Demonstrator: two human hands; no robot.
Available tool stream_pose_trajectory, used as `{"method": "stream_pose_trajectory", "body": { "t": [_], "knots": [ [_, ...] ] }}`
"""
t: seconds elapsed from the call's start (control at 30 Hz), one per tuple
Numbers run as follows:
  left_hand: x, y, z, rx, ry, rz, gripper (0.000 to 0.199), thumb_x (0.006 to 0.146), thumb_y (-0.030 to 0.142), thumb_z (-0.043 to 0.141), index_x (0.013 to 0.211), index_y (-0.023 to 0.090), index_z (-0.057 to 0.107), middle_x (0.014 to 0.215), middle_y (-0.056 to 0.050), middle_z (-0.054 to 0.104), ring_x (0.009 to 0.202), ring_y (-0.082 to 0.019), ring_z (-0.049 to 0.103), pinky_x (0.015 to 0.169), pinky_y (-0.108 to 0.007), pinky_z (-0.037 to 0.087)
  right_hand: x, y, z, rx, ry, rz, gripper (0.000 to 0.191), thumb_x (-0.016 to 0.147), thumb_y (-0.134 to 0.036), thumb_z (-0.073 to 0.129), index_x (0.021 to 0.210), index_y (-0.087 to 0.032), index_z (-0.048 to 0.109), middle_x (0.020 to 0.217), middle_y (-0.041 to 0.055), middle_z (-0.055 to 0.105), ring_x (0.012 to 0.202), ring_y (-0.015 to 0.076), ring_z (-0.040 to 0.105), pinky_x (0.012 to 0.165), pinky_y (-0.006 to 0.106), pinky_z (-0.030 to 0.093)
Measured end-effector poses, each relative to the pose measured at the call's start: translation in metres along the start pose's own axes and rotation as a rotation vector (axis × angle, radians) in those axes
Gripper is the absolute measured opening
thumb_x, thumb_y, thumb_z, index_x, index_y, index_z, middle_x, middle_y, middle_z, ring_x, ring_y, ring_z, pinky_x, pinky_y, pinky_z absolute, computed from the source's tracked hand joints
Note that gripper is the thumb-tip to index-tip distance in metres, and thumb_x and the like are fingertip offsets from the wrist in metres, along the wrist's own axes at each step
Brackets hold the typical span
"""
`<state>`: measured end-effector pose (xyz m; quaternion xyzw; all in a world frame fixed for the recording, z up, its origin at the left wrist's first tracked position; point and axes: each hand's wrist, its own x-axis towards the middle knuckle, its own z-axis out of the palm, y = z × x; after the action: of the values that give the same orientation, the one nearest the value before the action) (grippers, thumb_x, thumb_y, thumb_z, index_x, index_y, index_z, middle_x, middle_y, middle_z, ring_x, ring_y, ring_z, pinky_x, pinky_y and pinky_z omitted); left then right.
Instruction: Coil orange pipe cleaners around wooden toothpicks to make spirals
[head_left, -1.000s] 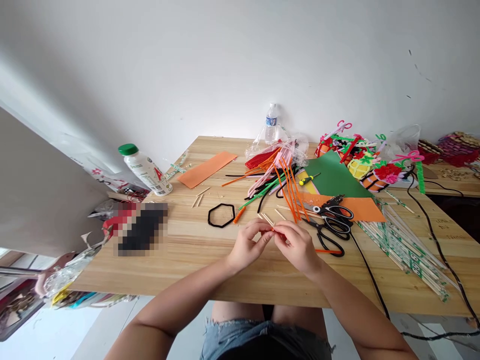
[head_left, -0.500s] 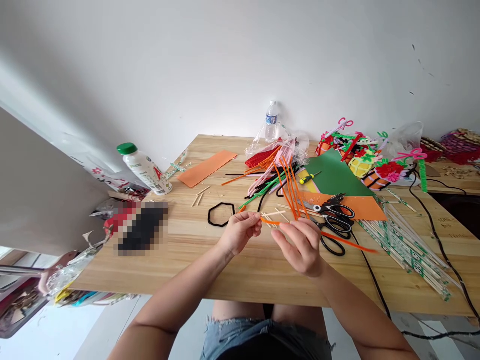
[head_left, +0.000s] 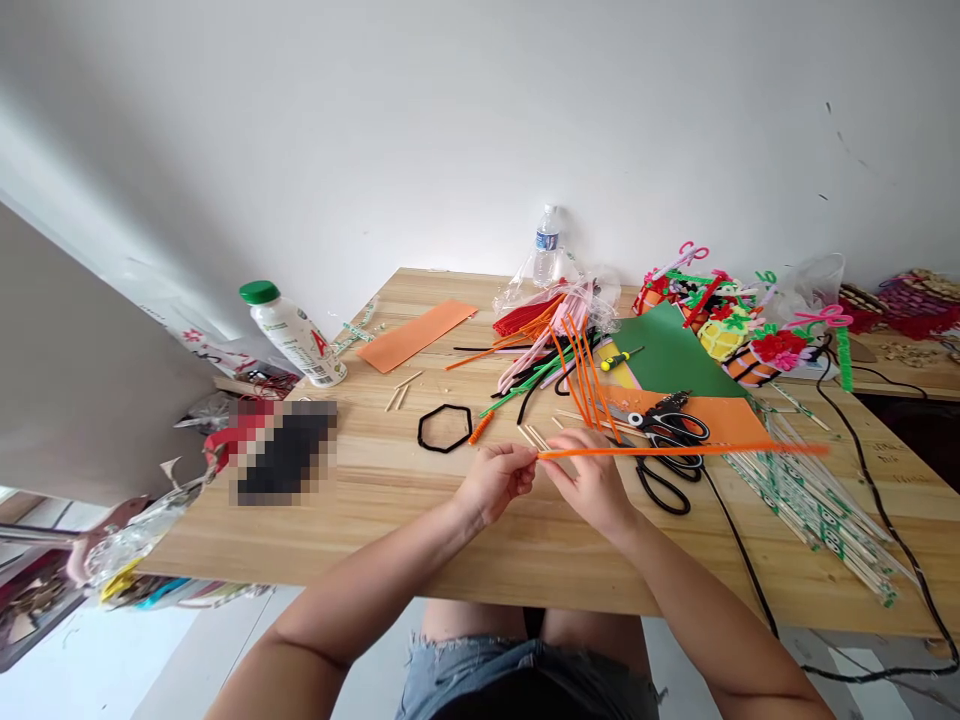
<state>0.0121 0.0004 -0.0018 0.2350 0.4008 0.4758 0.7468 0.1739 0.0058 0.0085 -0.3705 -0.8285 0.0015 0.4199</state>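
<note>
At the far left we note a bin [head_left: 43,612] of brown scraps, below table level, and beside it a clear plastic bag with yellow and blue material inside. On the table [head_left: 360,535] stands a white bottle [head_left: 291,338], its green cap on; the opaque wall hides its contents. Next we record an orange paper strip [head_left: 416,336], lying flat, and a black six-sided ring [head_left: 423,428], enclosing bare wood. The left hand [head_left: 491,487] has thumb and fingers clamped on one end of an orange pipe cleaner [head_left: 697,450], which extends straight rightward above the table. Behind the hands, a clear bag [head_left: 512,290] lies around red and pink pipe cleaners, some protruding, with a water bottle [head_left: 547,262] upright next to it; we cannot tell its fill level. The pipe cleaner passes at the thumb and fingers of the right hand [head_left: 592,485]; we cannot tell whether they grip it. Beyond the fingertips we see short pale sticks [head_left: 534,436]. Farther right we find black-handled scissors [head_left: 664,485] beneath the pipe cleaner's line, craft pieces [head_left: 776,345] topped with flowers, and green-printed clear wrappers [head_left: 829,520] containing long pale sticks.
</note>
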Motion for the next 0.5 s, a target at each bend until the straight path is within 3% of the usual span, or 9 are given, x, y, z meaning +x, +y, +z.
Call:
{"method": "stream_pose_trajectory", "body": {
  "t": [0.13,0.5],
  "knots": [
    [-0.004,-0.001,0.002,0.053,0.016,0.059,0.041,0.049,0.038,0.087,0.058,0.012,0.057,0.049,0.001,0.053,0.043,-0.006,0.043,0.044,-0.021,0.027,-0.003,0.002,0.002,0.112,-0.089,0.056,0.01,0.09,-0.018,0.056,0.09,-0.019,0.065,0.088,0.0076,0.067,0.084,0.0213,0.064,0.076,0.037,0.052],
    [-0.011,-0.001,0.004,0.242,0.003,0.288,0.041,0.058,0.047,0.082,0.063,0.013,0.061,0.049,0.004,0.052,0.046,-0.006,0.041,0.047,-0.021,0.028,0.001,-0.003,-0.002,0.309,-0.031,0.041,0.009,0.086,-0.014,0.057,0.09,-0.019,0.063,0.081,0.0054,0.068,0.074,0.0168,0.064,0.067,0.03,0.054]
  ]
}}
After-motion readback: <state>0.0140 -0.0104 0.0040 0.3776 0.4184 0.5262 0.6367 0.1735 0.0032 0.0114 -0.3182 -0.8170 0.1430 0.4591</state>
